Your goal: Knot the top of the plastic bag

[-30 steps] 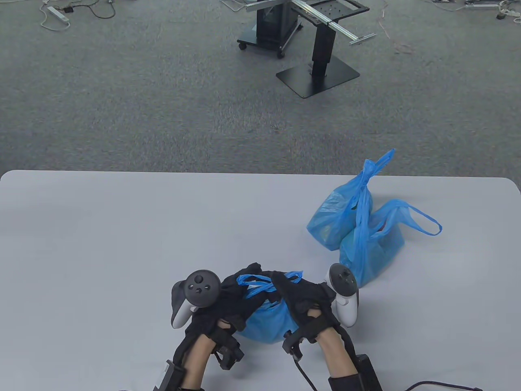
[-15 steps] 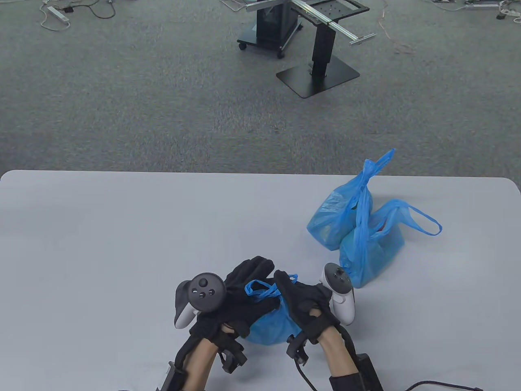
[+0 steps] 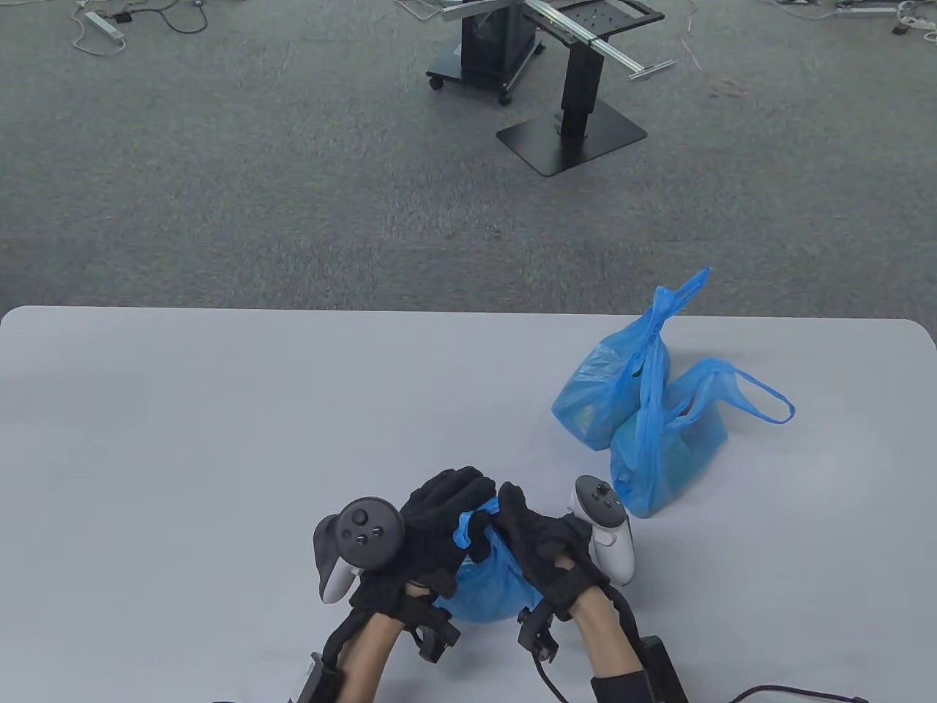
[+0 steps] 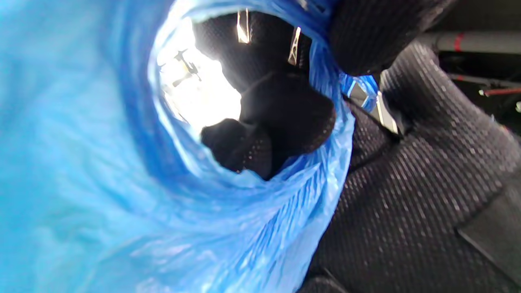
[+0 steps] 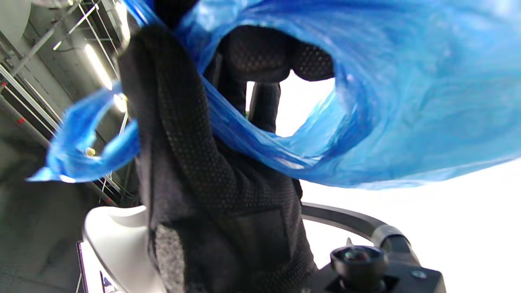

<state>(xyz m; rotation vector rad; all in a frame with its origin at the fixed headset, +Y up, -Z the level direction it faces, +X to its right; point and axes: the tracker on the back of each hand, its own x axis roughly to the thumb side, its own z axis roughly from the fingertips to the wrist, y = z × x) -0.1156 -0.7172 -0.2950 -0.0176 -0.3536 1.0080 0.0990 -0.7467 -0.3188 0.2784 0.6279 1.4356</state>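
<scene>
A small blue plastic bag [image 3: 484, 586] sits on the white table [image 3: 219, 410] near its front edge, between my hands. My left hand [image 3: 439, 523] and my right hand [image 3: 531, 523] both grip the bag's twisted handles [image 3: 472, 533] at its top, close together. In the left wrist view the blue film [image 4: 122, 183] forms a loop around black gloved fingers [image 4: 285, 110]. In the right wrist view a blue strip [image 5: 252, 134] crosses my gloved fingers [image 5: 179, 134] and a loose end [image 5: 77, 150] sticks out left.
Two more blue bags [image 3: 644, 410] stand at the right of the table, one with its top tied, one with a loose handle loop [image 3: 768, 403]. Beyond the table's far edge is grey carpet with a black stand [image 3: 571, 110].
The handle loops that lay spread across my hands have been drawn in to a tight bunch between them. Both hands have moved closer together, and the right tracker has shifted left.
</scene>
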